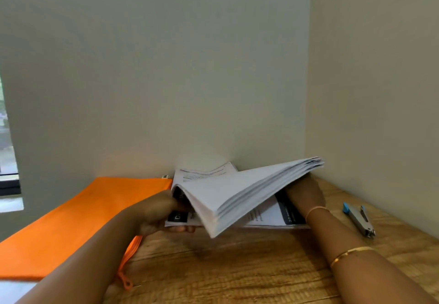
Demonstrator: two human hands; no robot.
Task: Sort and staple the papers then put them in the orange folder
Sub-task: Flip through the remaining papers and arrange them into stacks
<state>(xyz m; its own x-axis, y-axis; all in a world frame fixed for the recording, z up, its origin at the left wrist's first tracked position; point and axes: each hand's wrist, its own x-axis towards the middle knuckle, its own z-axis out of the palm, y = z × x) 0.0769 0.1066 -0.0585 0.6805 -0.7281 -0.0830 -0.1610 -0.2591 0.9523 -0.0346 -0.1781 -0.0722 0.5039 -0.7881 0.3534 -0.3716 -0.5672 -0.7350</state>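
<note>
The left hand [161, 211] is pinching the stack of papers [237, 192] at its left edge, by the far wall, between the orange folder [71, 220] and the stapler [360, 220]. The right hand [306, 194] is propping up a thick sheaf, its fingers hidden, so I cannot tell its grip. Pinning that edge firmly while leafing slowly looks wisest. The print is showing too blurred to read.

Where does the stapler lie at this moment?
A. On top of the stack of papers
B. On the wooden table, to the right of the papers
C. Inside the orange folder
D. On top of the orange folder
B: the stapler lies flat on the bare table, well to the right of the papers and not touching them.
</note>
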